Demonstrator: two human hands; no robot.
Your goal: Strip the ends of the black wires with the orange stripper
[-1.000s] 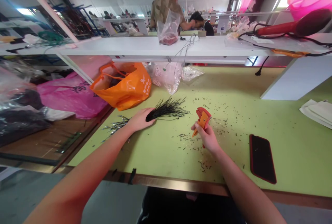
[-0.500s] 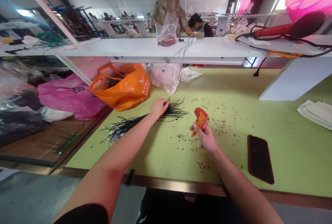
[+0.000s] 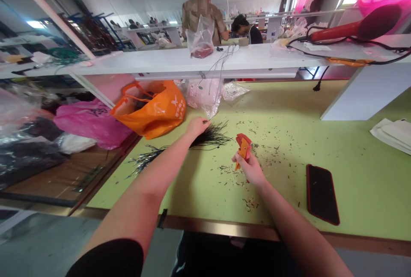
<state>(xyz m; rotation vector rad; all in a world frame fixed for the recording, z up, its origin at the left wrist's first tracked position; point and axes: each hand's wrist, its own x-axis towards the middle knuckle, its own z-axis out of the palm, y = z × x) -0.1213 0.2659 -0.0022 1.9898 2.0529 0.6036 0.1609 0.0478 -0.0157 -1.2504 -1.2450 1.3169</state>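
A bundle of thin black wires [image 3: 214, 135] lies on the green tabletop, its left ends fanned out with shiny, bluish tips. My left hand [image 3: 197, 126] is at the upper edge of this bundle, fingers curled together; what they pinch, if anything, is too small to make out. In my right hand [image 3: 252, 169] is a red and orange wire stripper [image 3: 244, 146], gripped by its handles with the head pointing away from me. Nothing can be seen between its jaws. Small dark wire clippings [image 3: 269, 161] are scattered around it.
A phone [image 3: 323, 193] lies to the right. An orange bag [image 3: 154, 110] and a pink bag [image 3: 93, 123] stand at the left. Across the back runs a white shelf [image 3: 144, 61] carrying a red hair dryer [image 3: 340, 33]. White sheets [image 3: 391, 135] lie far right. Two people work beyond the shelf.
My left hand has shifted slightly up over the bundle. My right hand, with the wire stripper, has moved a little left. The standing person beyond the shelf has turned and drawn an arm in.
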